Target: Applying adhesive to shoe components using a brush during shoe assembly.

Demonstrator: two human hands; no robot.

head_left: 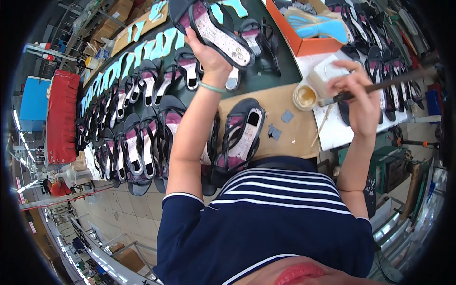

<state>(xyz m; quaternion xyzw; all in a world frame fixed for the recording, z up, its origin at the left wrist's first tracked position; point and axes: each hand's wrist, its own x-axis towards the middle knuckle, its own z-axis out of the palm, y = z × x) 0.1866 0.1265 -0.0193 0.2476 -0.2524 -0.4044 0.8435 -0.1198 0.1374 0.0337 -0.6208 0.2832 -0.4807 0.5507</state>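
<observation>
A worker in a navy short-sleeved shirt with white stripes [280, 223] sits or stands at the near edge of a flat tan cardboard sheet [294, 140]; on the sheet's left end lies a black-strapped sandal with a purple-and-white speckled insole and a black rectangle at its heel [240, 137], while two small grey scraps [274, 132] rest near the sheet's middle; a thin pale wooden stick [322, 126] lies along its right edge; at the sheet's far right corner, a round white open jar with amber contents [295, 100] stands just beside a larger white container [327, 73]; right of the sheet, the right hand [358, 92], slightly blurred, pinches a long dark-handled brush [394, 80] between thumb and fingers, its pale tip close to the jar's mouth; beyond the sheet's far left side, the left hand [205, 51], a pale green bangle [212, 87] at the wrist, grips a second black-strapped sandal with a speckled white-and-purple insole [221, 38], held raised, most of the fingers hidden behind it; left of the sheet, similar sandals [134, 152] crowd in rows; beyond its far right corner sits an orange open box [316, 46] of light-blue pieces; farther off to the left, more light-blue flat pieces [168, 40] form a line.
</observation>
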